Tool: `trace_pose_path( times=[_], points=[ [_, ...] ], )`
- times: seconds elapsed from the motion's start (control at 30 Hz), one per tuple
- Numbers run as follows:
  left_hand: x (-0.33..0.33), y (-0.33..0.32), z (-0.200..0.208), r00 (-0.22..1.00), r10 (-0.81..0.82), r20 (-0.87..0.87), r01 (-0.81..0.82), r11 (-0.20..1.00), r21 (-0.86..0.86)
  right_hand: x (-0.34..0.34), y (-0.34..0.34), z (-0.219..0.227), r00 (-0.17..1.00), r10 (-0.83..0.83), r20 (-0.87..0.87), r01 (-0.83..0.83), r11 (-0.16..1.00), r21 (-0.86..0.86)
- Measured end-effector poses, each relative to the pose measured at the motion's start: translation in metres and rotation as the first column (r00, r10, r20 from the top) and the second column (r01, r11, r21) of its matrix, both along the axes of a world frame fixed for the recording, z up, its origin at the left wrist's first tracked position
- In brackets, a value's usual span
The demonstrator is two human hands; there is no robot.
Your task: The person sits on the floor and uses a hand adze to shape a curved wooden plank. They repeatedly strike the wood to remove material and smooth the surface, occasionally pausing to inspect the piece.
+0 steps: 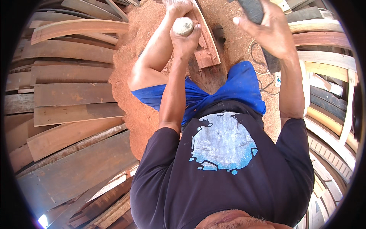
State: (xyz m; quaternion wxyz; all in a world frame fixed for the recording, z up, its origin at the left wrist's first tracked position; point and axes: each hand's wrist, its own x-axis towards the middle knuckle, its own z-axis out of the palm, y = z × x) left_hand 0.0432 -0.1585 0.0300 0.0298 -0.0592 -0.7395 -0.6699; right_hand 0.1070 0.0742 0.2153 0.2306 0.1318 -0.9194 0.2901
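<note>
My left hand (184,44) is closed round the handle of a chisel (183,26), whose round, pale butt end faces up. The fist hides its blade. Under and beside that hand lies a reddish wooden board (209,60) with recesses cut into its upper face. My bare foot (178,7) rests at the board's far left side. Raised at the far right, my right hand (272,34) grips a dark, rounded block-like striking tool (251,9). That tool is cut off by the picture's upper edge, and it is apart from the chisel.
Reddish sawdust and shavings (133,110) cover the ground around my legs. Stacked planks (76,93) line the left side, and more boards (324,40) stand along the right. A cable (263,72) and a white socket block (278,79) lie below my right forearm.
</note>
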Motion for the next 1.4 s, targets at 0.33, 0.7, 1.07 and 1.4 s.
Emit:
trace_pose_path(
  times=[0.33, 0.7, 1.07, 1.4],
  points=[
    [-0.028, 0.029, -0.016, 0.998, -0.044, 0.034, 0.042, 0.998, 0.055, -0.011, 0.004, 0.019, 0.997, 0.054, 0.058, -0.033, 0.947, -0.321],
    [-0.044, 0.029, -0.025, 0.981, 0.009, -0.196, 0.016, 0.991, 0.13, -0.009, -0.004, 0.014, 0.996, 0.027, -0.09, -0.053, 0.95, -0.306],
    [-0.038, 0.028, -0.037, 0.999, 0.035, -0.025, -0.031, 0.986, 0.162, -0.008, 0.002, 0.018, 0.992, 0.054, 0.114, 0.014, 0.852, -0.524],
    [-0.038, 0.045, -0.014, 0.999, -0.025, -0.025, 0.026, 0.999, 0.034, -0.006, -0.002, 0.018, 0.999, 0.04, 0.026, -0.02, 0.835, -0.55]
  ],
)
